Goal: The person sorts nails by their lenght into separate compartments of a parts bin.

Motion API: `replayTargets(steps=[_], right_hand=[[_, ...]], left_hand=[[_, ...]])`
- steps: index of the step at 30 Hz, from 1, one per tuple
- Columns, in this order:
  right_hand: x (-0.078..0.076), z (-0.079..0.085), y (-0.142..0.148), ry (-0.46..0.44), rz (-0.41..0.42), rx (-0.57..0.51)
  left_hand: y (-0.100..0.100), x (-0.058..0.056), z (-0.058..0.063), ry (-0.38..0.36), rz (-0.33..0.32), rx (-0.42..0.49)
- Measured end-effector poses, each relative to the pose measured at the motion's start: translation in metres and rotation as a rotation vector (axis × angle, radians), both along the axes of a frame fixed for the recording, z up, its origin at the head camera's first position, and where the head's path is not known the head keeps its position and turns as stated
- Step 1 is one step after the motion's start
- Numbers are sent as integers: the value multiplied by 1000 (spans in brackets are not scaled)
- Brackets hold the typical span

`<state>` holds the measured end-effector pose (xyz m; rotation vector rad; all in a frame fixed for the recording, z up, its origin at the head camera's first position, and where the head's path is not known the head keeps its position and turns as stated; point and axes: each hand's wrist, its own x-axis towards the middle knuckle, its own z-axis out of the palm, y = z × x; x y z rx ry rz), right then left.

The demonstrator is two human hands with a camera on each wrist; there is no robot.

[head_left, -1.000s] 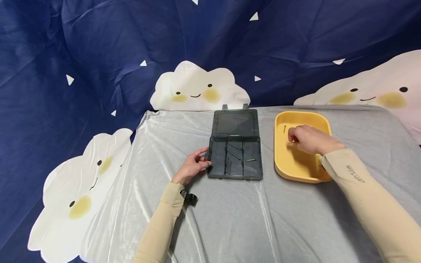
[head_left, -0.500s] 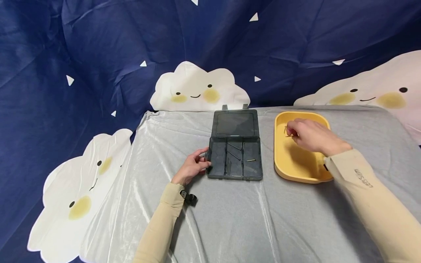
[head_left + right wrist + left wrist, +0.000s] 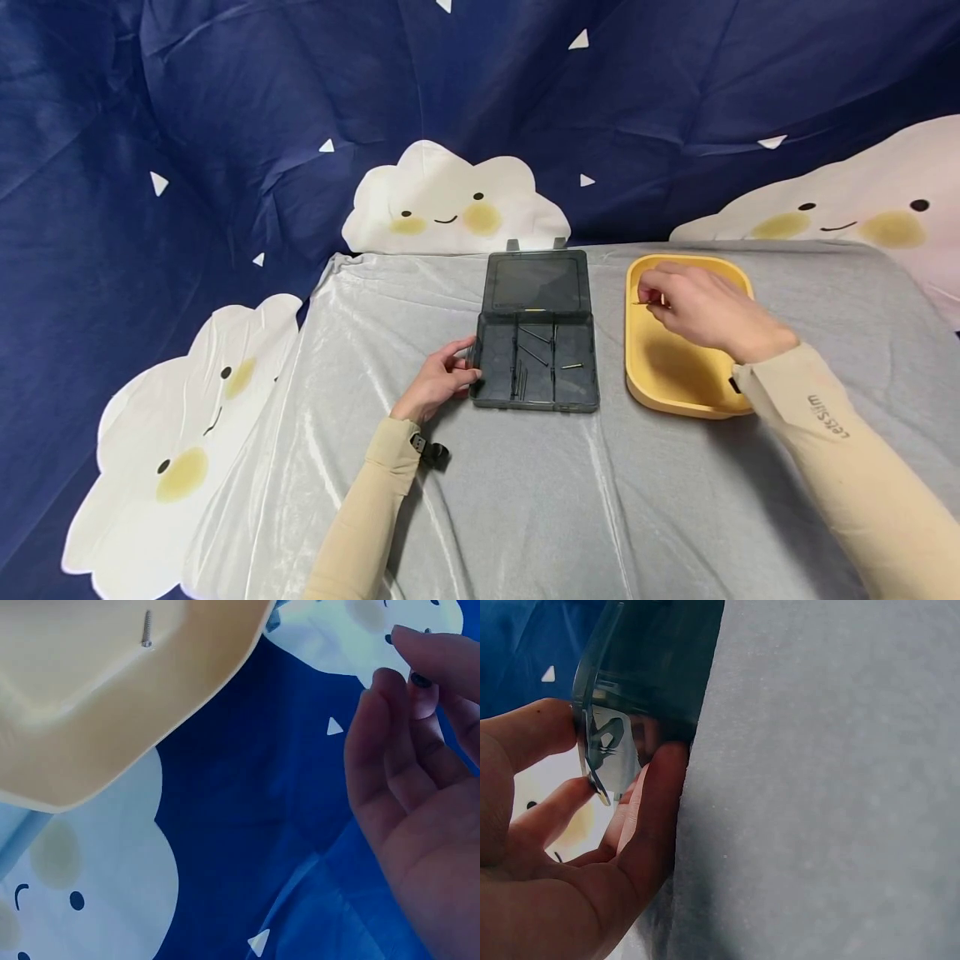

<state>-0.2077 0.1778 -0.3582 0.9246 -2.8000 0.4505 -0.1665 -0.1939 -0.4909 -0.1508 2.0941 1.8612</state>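
My left hand (image 3: 435,382) grips the left wall of a dark, see-through compartment box (image 3: 497,396), its lid standing open at the back. Several long, thin screws (image 3: 533,356) lie in the box's middle compartment, and a brass-coloured screw (image 3: 572,366) is in the right one. Over the yellow tray (image 3: 634,367), my right hand (image 3: 697,310) pinches a small screw (image 3: 640,303) between its fingertips. The right wrist view shows a dark round end (image 3: 420,679) of it by the fingers. Another screw (image 3: 147,630) lies on the tray floor there, hidden by the hand in the head view.
Grey velvety cloth (image 3: 540,500) covers the table under the box and tray. Behind its far edge hangs a dark blue curtain (image 3: 622,100) with white clouds. The upright lid (image 3: 537,282) stands at the back of the box.
My right hand has moved left and toward the far end of the tray with the screw, now covering the other screw there. My left hand and the box have stayed put.
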Motion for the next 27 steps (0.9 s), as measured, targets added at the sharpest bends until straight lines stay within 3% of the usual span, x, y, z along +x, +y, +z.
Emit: replayTargets(steps=[18, 27], right_hand=[[4, -11, -30, 79, 99, -191], [9, -20, -54, -90, 56, -163]], left_hand=[[-1, -1, -1, 8, 1, -6], [-1, 0, 1, 2, -1, -13]])
